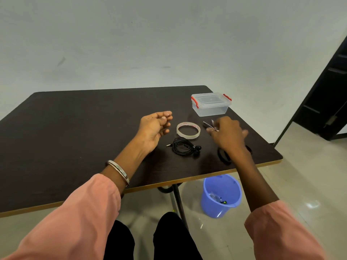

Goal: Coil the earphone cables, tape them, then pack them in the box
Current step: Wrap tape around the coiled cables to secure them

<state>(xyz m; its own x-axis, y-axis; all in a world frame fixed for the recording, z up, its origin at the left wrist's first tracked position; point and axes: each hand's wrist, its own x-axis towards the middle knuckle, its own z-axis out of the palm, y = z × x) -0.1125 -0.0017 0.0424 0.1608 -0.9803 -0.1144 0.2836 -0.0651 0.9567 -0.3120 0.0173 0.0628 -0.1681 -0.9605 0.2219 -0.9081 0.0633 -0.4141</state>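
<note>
pale wall and tiled floor are framing a dark table (75,128), which is carrying everything for the job, while a blue bucket (221,194) is sitting on the floor beneath its near edge. at the far right of the tabletop a clear box (211,107) with red latches is standing with its lid on, so it is probably needing unclipping before anything goes in. the left hand (153,128) is hovering palm-up over the table, its fingers curling loosely with the fingertips drawn together, perhaps pinching a scrap of tape, though that is too small to tell. the right hand (227,134) is blurring over a pair of scissors (209,124); whether it is gripping them is not showing. between the hands a tape ring (188,129) is lying flat, and just in front of it a coiled black earphone cable (185,147) is resting, light, limp and springy, likely best pinched across the whole bundle so the loops are not slipping apart. a second black cable (224,156) is lying mostly hidden under the right wrist.
</note>
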